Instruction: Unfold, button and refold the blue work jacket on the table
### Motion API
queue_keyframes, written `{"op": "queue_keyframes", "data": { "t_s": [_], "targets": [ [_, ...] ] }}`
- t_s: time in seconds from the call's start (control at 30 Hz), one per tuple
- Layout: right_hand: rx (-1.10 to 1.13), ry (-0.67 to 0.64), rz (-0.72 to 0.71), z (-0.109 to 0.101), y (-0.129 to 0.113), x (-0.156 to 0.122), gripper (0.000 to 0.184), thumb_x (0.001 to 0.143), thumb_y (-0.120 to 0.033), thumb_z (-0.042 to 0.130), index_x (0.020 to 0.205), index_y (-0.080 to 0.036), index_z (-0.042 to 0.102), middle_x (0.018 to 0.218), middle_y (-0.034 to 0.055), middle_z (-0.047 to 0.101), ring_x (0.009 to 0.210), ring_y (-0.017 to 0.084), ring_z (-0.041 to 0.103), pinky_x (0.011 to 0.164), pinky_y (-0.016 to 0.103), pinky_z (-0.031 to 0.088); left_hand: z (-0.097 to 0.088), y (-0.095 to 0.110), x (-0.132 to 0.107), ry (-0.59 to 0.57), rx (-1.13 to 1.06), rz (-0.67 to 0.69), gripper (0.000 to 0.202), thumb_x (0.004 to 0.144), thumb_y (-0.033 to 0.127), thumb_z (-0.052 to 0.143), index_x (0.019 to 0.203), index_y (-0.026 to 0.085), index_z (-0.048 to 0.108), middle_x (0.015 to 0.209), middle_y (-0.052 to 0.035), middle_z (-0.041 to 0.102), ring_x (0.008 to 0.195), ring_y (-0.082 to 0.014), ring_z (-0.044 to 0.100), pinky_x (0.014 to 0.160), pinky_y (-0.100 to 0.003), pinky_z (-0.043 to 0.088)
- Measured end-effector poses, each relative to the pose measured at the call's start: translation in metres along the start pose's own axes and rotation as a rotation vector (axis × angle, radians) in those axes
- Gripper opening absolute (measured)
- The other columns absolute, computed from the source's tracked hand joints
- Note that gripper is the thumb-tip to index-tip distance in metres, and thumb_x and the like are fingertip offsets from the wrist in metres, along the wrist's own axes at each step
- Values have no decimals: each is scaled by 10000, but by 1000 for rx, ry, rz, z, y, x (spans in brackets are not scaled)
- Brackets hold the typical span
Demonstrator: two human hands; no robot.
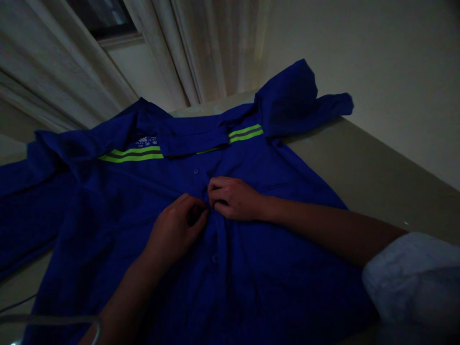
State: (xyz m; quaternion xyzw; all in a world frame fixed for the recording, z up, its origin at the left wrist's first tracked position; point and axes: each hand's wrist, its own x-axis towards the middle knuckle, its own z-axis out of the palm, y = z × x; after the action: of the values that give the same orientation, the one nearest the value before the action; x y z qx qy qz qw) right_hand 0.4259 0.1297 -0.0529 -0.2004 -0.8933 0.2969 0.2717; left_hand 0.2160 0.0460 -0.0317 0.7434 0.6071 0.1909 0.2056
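Note:
A dark blue work shirt [118,235] lies spread front up, with yellow-green and grey stripes across the chest and white print at the left. Its collar is folded over at the top. My left hand [179,223] pinches the button placket from the left, thumb and forefinger closed together. From the right, my right hand [233,197] grips the same placket edge with curled fingers, its tips nearly meeting the left ones. One button [196,171] shows above my hands and another button [215,258] below. Whatever lies between the fingertips is hidden.
Beneath the shirt is a pale table [366,167], its edge running along the right. Light curtains [223,48] hang behind, beside a dark window [104,17]. At the lower left are a pale curved bar or cable [53,320] and a thin dark cord [17,304]. The light is dim.

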Motion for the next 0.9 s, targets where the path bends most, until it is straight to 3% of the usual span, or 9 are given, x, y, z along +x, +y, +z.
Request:
{"op": "queue_keyframes", "data": {
  "t_s": [0.1,0.27,0.57,0.77,0.9],
  "targets": [
    [3,-5,7,0,0,0,179,869,-39,595,805,-190,668,988,36,660,920,182,632,859,311,485,-2,-1,2,5,52,9,128,922,364,656,944,251,712,814,-1,631,774,-208,596,712,-360,428],
    [8,-5,47,0,-2,1,110,885,-160,705,987,-188,676,1050,49,641,939,194,615,838,315,492,1,-10,5,-19,-150,-79,184,886,420,671,920,244,710,765,1,640,732,-203,595,680,-347,439],
    [152,35,74,-3,0,4,25,966,-154,657,966,-168,677,1071,49,601,946,172,611,868,314,490,7,-1,1,48,-195,-157,245,916,472,644,995,240,645,805,12,608,718,-194,576,656,-336,414],
    [151,35,188,3,5,7,33,940,-140,712,912,-158,714,997,25,608,876,146,594,829,289,470,13,2,0,116,31,-92,203,907,363,656,1075,249,648,992,-35,647,949,-262,610,795,-403,425],
    [97,109,230,5,8,10,55,915,-106,738,880,-149,735,961,21,612,788,120,564,757,259,454,15,1,-1,145,42,-44,237,908,360,678,1112,242,648,1040,-47,650,979,-270,609,817,-405,443]
  ]
}}
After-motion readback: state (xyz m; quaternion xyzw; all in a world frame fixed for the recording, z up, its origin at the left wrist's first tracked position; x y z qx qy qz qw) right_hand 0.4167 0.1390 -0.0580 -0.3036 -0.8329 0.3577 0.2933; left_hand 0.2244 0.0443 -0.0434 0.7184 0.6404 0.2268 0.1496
